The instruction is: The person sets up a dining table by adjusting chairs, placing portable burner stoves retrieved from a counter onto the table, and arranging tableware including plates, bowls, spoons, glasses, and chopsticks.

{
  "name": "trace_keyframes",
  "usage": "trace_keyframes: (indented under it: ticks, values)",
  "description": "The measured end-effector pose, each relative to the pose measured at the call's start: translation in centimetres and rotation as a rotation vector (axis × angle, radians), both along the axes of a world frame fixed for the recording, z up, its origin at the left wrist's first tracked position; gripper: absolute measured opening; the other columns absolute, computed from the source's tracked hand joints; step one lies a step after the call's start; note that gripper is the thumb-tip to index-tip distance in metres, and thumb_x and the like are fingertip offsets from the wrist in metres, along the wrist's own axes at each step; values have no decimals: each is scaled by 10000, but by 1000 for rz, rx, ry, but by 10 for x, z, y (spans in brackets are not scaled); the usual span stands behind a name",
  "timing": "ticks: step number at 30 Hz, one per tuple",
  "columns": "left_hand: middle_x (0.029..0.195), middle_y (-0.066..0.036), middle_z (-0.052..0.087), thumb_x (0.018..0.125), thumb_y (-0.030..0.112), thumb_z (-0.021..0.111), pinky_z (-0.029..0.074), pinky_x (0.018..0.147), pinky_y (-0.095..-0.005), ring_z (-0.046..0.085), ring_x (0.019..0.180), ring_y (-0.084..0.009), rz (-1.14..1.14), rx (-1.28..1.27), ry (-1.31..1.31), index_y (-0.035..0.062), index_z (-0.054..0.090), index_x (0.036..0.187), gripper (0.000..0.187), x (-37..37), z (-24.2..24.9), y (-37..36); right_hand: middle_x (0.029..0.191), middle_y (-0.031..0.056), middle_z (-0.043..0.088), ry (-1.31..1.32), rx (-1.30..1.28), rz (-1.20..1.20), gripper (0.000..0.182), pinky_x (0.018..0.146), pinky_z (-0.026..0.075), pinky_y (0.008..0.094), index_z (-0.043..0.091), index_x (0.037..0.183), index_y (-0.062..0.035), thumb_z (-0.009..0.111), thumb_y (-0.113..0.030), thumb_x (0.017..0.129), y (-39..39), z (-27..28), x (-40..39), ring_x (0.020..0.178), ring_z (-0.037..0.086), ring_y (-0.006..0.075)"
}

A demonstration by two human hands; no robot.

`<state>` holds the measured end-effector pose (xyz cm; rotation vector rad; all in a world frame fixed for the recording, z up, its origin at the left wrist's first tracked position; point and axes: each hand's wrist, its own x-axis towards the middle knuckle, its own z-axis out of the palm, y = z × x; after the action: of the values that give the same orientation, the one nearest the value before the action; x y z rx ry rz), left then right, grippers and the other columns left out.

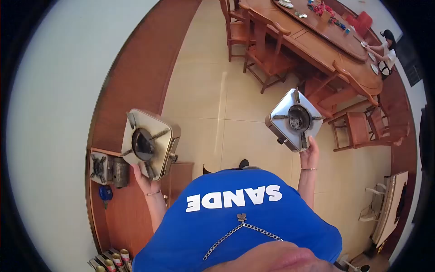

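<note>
My left hand (144, 180) grips the near edge of a silver portable gas stove (159, 123). That stove is tilted, its black burner and pan supports showing, above a wooden cabinet. Out to the right, my right hand (310, 154) is closed on the near corner of a second portable gas stove (282, 109), held up over the floor. Each stove has a dark knob on its side. Some fingers of both hands are hidden beneath the stoves. On the cabinet, beside my left hand, are a third stove (100, 167) and a grey metal canister (120, 172).
A blue round object (105, 193) is on the wooden cabinet (129, 213), with several cans (117, 258) nearer me. Ahead stands a large wooden table (299, 38) with wooden chairs (267, 54) around it. Another person (389, 54) reaches over its far right end toward plates.
</note>
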<state>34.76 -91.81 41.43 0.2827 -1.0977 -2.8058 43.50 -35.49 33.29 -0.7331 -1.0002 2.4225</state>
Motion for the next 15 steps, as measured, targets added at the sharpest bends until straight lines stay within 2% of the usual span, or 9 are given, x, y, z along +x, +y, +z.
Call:
trace_keyframes:
  ticks: [1, 4, 5, 11, 15]
  values:
    - [1394, -102, 466, 947, 447, 540, 387, 1052, -456, 452, 1259, -291, 67, -47, -77, 62, 371, 1418, 631, -2, -3, -2, 1129, 90, 656, 1, 22, -15, 326, 910, 501, 366, 595, 1159, -20, 610, -224, 906, -1, -3, 6, 1028, 628, 200]
    - [1375, -107, 490, 959, 435, 524, 382, 1060, -453, 467, 1249, -290, -100, 111, 0, 62, 388, 1409, 601, -7, -6, -4, 1145, 87, 649, 12, 44, -30, 334, 918, 494, 356, 586, 1180, -9, 602, -203, 910, -18, 26, 13, 1037, 624, 196]
    - [1384, -108, 484, 966, 435, 506, 376, 1064, -452, 467, 1251, -288, -49, 59, -31, 52, 383, 1411, 600, -10, -4, -9, 1155, 87, 645, 24, 51, -29, 339, 921, 493, 356, 582, 1188, -6, 601, -198, 910, -24, 24, 10, 1042, 622, 195]
    - [1384, -127, 479, 955, 481, 503, 366, 1066, -471, 463, 1254, -297, -84, -2, -7, 36, 403, 1391, 631, -17, -36, -38, 1157, 83, 645, 113, 70, -101, 340, 925, 495, 355, 576, 1198, -9, 603, -190, 911, -51, 26, -1, 1049, 619, 193]
    - [1385, -111, 485, 985, 414, 472, 383, 1062, -458, 475, 1249, -288, -144, 63, 46, 40, 388, 1405, 569, -18, -59, -57, 1167, 89, 634, 198, 3, -123, 376, 911, 503, 358, 554, 1220, 8, 628, -154, 889, -57, 22, -3, 1027, 623, 202]
